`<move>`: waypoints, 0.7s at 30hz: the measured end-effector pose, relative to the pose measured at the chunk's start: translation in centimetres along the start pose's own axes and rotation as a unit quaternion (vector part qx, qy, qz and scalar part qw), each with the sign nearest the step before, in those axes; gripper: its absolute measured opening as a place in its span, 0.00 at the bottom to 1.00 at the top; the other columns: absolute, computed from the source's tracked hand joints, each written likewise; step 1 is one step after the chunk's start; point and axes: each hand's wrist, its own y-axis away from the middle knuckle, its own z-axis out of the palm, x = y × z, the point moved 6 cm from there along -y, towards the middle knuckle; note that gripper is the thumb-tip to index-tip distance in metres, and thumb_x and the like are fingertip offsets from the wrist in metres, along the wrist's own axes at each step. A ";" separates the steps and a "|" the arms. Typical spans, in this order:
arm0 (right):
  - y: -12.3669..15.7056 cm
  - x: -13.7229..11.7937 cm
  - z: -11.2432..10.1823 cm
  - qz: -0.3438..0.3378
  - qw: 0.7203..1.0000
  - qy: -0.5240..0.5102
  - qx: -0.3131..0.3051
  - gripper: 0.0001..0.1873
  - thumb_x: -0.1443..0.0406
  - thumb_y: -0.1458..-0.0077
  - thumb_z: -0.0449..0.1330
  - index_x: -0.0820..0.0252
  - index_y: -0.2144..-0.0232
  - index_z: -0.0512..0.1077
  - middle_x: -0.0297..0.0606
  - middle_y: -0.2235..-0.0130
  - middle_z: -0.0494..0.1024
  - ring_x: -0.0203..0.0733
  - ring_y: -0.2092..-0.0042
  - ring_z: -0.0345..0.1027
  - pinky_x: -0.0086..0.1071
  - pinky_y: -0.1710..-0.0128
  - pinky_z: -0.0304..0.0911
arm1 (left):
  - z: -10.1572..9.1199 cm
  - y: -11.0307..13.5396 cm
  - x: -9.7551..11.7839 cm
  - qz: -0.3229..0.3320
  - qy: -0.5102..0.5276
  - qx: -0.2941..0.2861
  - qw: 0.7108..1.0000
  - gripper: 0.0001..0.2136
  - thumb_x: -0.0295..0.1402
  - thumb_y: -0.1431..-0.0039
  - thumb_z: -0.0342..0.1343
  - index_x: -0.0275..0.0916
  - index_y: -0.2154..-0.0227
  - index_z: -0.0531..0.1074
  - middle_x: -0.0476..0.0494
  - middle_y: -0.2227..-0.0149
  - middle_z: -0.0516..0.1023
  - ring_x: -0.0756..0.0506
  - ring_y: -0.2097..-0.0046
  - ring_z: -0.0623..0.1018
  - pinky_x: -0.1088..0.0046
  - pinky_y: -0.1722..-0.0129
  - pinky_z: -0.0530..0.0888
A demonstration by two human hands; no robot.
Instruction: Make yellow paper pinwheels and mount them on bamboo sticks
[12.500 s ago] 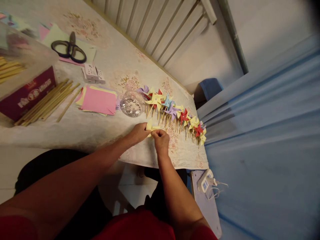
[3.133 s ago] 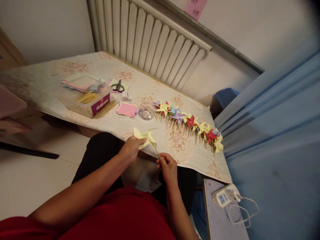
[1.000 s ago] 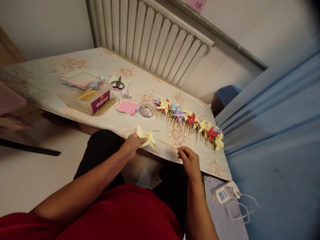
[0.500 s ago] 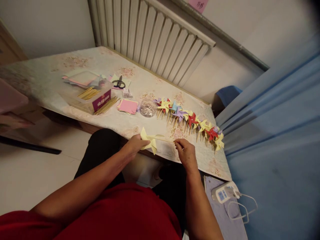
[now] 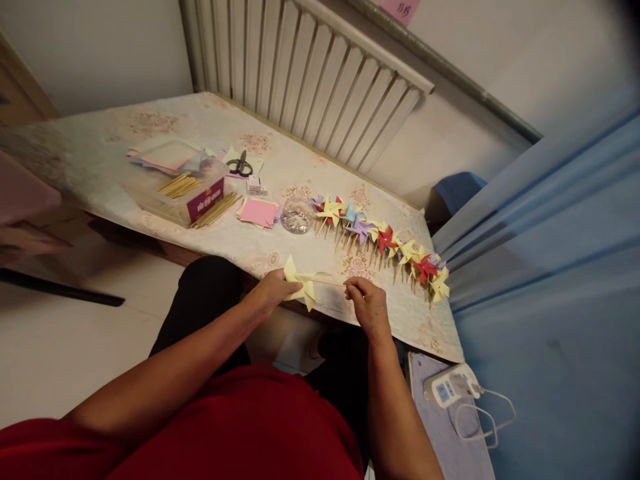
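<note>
At the table's front edge my left hand point(image 5: 277, 287) is closed on a pale yellow paper pinwheel point(image 5: 305, 288), fingers pinching it near its middle. A thin wooden stick point(image 5: 327, 283) runs from the pinwheel toward the right. Its other end is pinched in my right hand point(image 5: 367, 303). The join between stick and paper is hidden behind the paper blades. Beyond my hands stands a round clear dish point(image 5: 297, 217) of small shiny pieces. A stack of pink paper squares point(image 5: 258, 213) lies left of it.
Several finished pinwheels point(image 5: 385, 240) lie in a row at the right. A clear plastic box point(image 5: 175, 193) with wooden sticks stands at the left, more sticks point(image 5: 217, 209) beside it. Black-handled scissors point(image 5: 240, 165) and a small box point(image 5: 255, 185) lie behind. A power strip point(image 5: 450, 385) is at lower right.
My right hand has shifted slightly left along the stick, toward the pinwheel. My left hand still holds the pinwheel in nearly the same place.
</note>
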 end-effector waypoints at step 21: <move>1.2 1.3 -0.8 0.071 0.995 -0.052 0.043 0.08 0.61 0.46 0.57 0.57 0.71 0.75 0.31 0.76 0.75 0.38 0.71 0.70 0.32 0.66 0.64 | -0.3 -0.7 -0.7 -0.019 0.052 -0.013 0.998 0.14 0.28 0.68 0.68 0.34 0.71 0.79 0.43 0.72 0.82 0.44 0.68 0.79 0.69 0.62 0.73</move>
